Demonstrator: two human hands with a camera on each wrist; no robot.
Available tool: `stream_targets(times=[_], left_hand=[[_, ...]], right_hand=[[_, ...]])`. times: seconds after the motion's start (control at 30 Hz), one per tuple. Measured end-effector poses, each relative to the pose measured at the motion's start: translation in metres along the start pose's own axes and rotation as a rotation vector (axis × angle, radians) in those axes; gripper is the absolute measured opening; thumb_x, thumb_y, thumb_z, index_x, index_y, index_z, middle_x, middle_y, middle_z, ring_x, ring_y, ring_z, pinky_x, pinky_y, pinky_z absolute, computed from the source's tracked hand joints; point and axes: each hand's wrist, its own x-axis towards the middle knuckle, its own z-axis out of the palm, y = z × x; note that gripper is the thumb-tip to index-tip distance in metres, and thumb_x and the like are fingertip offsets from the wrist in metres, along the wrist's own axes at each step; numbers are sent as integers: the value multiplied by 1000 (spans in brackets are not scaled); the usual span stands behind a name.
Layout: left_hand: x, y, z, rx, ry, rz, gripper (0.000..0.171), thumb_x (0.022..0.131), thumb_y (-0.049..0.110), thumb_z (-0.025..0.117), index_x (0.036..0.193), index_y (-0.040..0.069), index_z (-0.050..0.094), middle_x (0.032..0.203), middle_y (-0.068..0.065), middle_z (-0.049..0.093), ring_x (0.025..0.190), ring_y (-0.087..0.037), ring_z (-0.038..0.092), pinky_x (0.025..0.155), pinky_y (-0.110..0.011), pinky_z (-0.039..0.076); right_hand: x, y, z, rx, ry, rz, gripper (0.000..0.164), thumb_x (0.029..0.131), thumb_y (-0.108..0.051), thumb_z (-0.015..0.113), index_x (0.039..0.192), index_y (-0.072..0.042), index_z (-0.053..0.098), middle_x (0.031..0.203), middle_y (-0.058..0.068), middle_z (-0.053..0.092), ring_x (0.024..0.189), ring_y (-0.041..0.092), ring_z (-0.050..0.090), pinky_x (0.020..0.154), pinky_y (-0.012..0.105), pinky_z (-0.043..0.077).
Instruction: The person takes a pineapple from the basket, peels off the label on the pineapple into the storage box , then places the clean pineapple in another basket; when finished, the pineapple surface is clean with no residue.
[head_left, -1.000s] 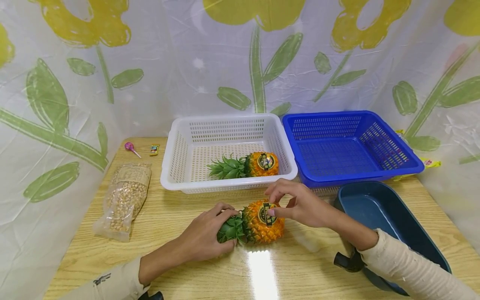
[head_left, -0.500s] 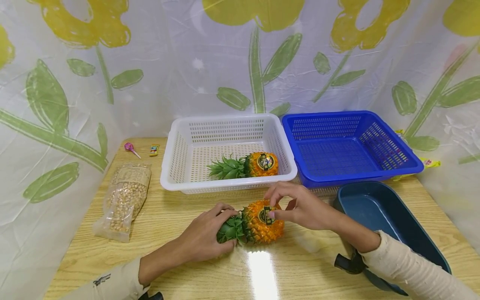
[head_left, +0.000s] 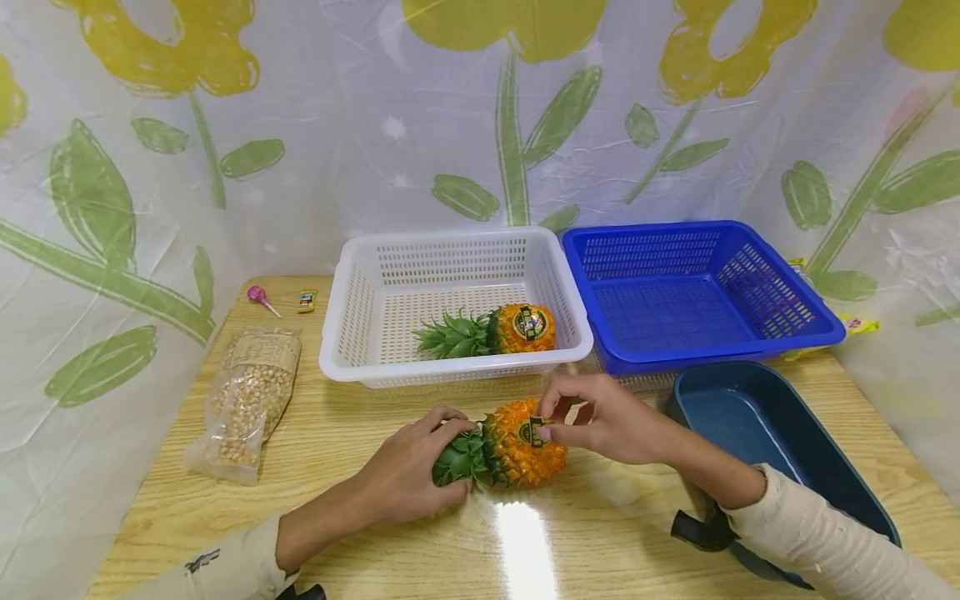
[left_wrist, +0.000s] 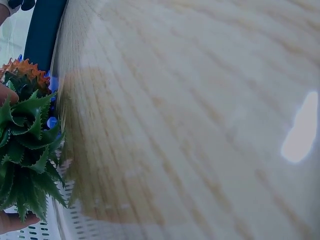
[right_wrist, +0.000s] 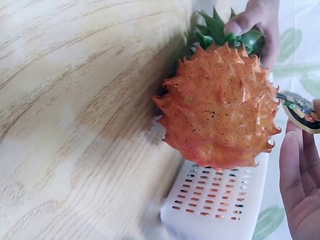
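Note:
An orange pineapple (head_left: 521, 454) with a spiky green crown lies on its side on the wooden table in the head view. My left hand (head_left: 408, 467) grips it by the crown (left_wrist: 30, 150), thumb and fingers on either side of the leaves. My right hand (head_left: 611, 421) pinches the edge of the black and gold sticker (right_wrist: 299, 111) on the fruit. In the right wrist view that sticker stands partly off the fruit, one end still on its side. A second pineapple (head_left: 517, 327) with a similar sticker lies in the white basket (head_left: 450, 368) behind.
Right of the white basket sits a blue basket (head_left: 720, 346), with a dark teal basin (head_left: 757, 417) in front of it. A bag of kernels (head_left: 255, 392), a lollipop (head_left: 258, 295) and a small wrapped candy (head_left: 307, 301) lie on the left. Yellow wrappers (head_left: 858, 325) show beyond the blue basket.
My right hand has drawn slightly down and to the right, lifting the sticker's edge away from the fruit. The left hand and the pineapple have stayed in place.

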Motion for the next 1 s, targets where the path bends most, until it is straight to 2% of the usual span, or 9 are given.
stream_targets(times=[0.23,0.63,1.0], left_hand=[[0,0,0,13,4,1,61,82,37,74,138,25,56,136,4,50,95,-10,57,77,-34,45],[-1,0,0,1,6,6,61,82,37,74,138,24,56,137,3,50,100,-14,59,84,-41,47],[0,1,-1,1,-2,-4,61,82,37,75,138,24,56,136,3,50,95,-10,56,79,-35,46]], right_hand=[[-2,-5,-2,11,22,-7,10,92,-11,74,91,-16,65,91,-1,62,84,11,66,63,32,58],[-10,-2,-10,-3,54,30,11,92,-10,73,95,-15,64,86,-2,63,76,11,63,60,28,54],[-18,5,-24,26,71,55,14,91,-5,72,101,-10,64,88,3,63,73,13,61,59,27,52]])
